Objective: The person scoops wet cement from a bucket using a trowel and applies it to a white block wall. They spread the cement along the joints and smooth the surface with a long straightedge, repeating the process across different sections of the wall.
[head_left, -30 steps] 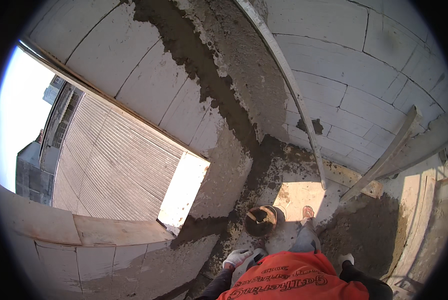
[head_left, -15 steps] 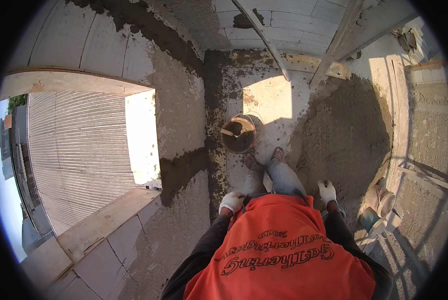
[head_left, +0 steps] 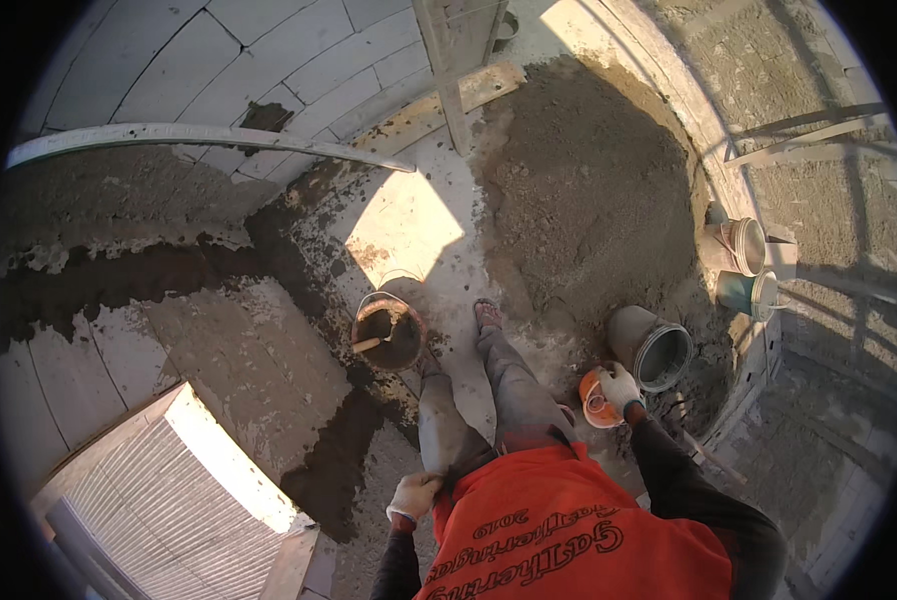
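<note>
My left hand, in a white glove, is beside my left thigh. Its fingers are curled in against the grey trousers, and whatever they may hold is hidden. My right hand, also gloved, overlaps the rim of a small orange pail. Thumb and fingers look apart; whether they touch the pail cannot be made out. A large grey bucket lies tipped beside that hand, its mouth toward me. Ahead of my left foot stands a mortar bucket with a wooden-handled trowel in it.
A broad heap of sand or mortar mix covers the floor ahead on the right. Two more pails, one whitish and one green, lie beyond it. A long pale batten and a wooden post slant in front. A window opening is at lower left.
My view has swung to the right, bringing the orange pail and grey bucket into sight. My right hand now overlaps the pail. My left hand stays near my thigh, its fingers curled.
</note>
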Available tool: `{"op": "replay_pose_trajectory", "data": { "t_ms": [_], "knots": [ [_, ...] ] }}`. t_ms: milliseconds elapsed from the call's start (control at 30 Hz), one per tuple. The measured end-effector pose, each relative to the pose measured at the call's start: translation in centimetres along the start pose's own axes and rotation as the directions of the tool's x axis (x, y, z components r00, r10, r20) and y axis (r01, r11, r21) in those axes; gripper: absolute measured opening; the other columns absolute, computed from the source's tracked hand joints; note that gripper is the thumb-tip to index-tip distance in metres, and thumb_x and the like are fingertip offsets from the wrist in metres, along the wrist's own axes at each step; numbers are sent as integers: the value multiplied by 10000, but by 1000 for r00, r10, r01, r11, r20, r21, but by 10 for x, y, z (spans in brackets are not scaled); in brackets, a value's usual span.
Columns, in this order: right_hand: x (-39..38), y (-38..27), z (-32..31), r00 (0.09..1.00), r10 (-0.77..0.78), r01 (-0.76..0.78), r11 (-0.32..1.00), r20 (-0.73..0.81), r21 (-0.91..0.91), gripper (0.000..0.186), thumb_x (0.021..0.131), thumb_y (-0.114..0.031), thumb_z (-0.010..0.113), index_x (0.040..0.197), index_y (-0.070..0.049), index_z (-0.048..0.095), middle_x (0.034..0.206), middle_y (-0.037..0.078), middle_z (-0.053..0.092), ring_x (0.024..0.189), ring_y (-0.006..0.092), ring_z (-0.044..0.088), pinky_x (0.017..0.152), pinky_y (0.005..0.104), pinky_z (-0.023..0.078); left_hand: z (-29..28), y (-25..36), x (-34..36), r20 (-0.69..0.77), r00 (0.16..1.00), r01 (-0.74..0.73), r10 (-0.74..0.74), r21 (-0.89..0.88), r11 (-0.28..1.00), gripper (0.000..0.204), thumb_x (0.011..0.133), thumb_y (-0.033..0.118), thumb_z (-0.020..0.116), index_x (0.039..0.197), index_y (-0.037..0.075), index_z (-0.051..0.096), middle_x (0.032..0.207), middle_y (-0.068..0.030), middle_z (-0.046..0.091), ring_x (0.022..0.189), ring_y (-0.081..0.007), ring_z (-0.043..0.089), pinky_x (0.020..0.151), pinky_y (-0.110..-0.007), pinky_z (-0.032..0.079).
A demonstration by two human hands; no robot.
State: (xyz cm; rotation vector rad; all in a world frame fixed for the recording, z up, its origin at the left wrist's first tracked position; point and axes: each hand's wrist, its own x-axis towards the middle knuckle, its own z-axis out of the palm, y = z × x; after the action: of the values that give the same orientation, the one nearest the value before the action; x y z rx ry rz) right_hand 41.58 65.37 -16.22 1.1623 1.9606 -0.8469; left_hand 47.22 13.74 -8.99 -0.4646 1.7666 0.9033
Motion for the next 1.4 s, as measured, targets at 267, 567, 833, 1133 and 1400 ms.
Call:
{"op": "replay_pose_trajectory", "data": {
  "t_ms": [267, 567, 833, 1133, 1400],
  "knots": [
    [-116, 105, 104, 945, 321, -292, 916, -66, 277, 564, 995, -402, 619, 1400, -11, 594, 1146, 181, 711, 881, 241, 699, 743, 373, 575, -83, -87, 153, 41, 993, 113, -108, -187, 976, 389, 951, 315, 679, 1208, 32, 748, 888, -63, 745, 722, -125, 661, 666, -317, 538],
    [-176, 169, 162, 883, 464, -457, 884, -66, 103, 299, 972, -167, 561, 1189, -74, 744, 957, 182, 756, 773, 250, 724, 727, 390, 569, -201, -140, 379, -297, 915, 219, -272, -199, 955, 474, 968, 339, 619, 1351, 65, 677, 1032, -63, 725, 789, -165, 664, 633, -340, 550],
    [-97, 222, 169, 864, 491, -476, 868, -111, 139, 470, 986, -407, 592, 1303, -75, 688, 999, 209, 759, 835, 303, 741, 784, 412, 567, -100, -68, 405, -185, 963, 109, -197, -402, 909, 515, 1035, 361, 629, 1455, 67, 582, 1264, -77, 658, 1020, -193, 662, 840, -345, 559],
    [103, 337, 176, 789, 615, -460, 596, -5, 658, 580, 1005, -427, 608, 1424, -27, 580, 999, 121, 682, 707, 208, 674, 612, 372, 583, -69, -86, 482, -473, 830, -131, 296, 351, 927, 670, 1004, 371, 625, 1500, -58, 488, 1445, -217, 600, 1319, -314, 580, 1121, -379, 420],
    [293, 450, 219, 742, 666, -429, 555, -72, 713, 549, 991, -463, 589, 1242, 22, 645, 931, 174, 691, 756, 275, 712, 615, 427, 597, -177, -163, 589, -697, 706, 286, -127, 117, 951, 1058, 930, 718, 598, 1604, -46, 315, 1598, -223, 449, 1420, -332, 495, 1166, -412, 377]
  ]
}}
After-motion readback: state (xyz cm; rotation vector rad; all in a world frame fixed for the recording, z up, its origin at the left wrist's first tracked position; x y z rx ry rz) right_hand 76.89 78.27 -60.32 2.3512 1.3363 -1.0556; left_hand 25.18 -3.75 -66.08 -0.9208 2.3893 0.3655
